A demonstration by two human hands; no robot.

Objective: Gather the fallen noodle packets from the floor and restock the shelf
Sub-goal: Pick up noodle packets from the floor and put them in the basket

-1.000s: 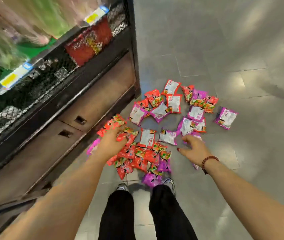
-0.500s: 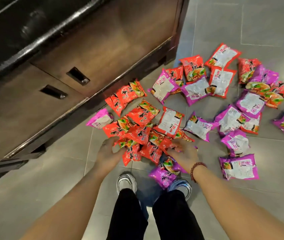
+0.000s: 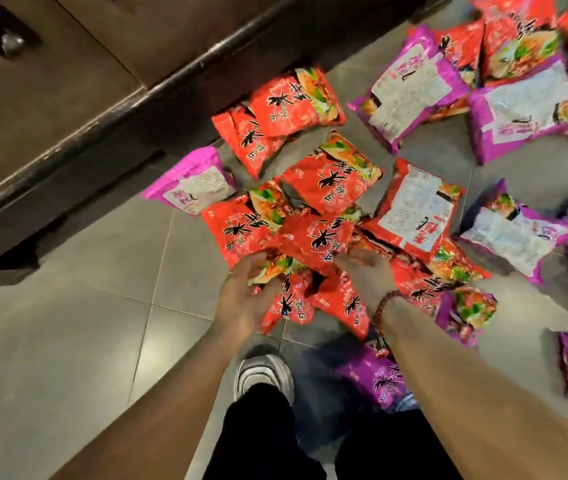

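Observation:
Several red and purple noodle packets lie scattered on the grey tiled floor (image 3: pixel 68 341) in front of my feet. A red packet (image 3: pixel 313 237) sits on top of the near pile, and both hands hold it: my left hand (image 3: pixel 244 296) grips its near left corner, and my right hand (image 3: pixel 369 275), with a bead bracelet on the wrist, curls over its near right edge. More red packets (image 3: pixel 331 174) lie just beyond. Purple packets (image 3: pixel 410 88) spread to the right and far right.
The dark wooden base of the shelf unit (image 3: pixel 78 109) runs diagonally across the upper left, close to the packets. A single purple packet (image 3: pixel 192 180) lies against it. My shoe (image 3: pixel 261 375) stands below the pile, with another purple packet (image 3: pixel 376 375) beside it.
The view has dropped much closer to the floor. Both hands have closed in from either side of the pile onto the one red packet on top.

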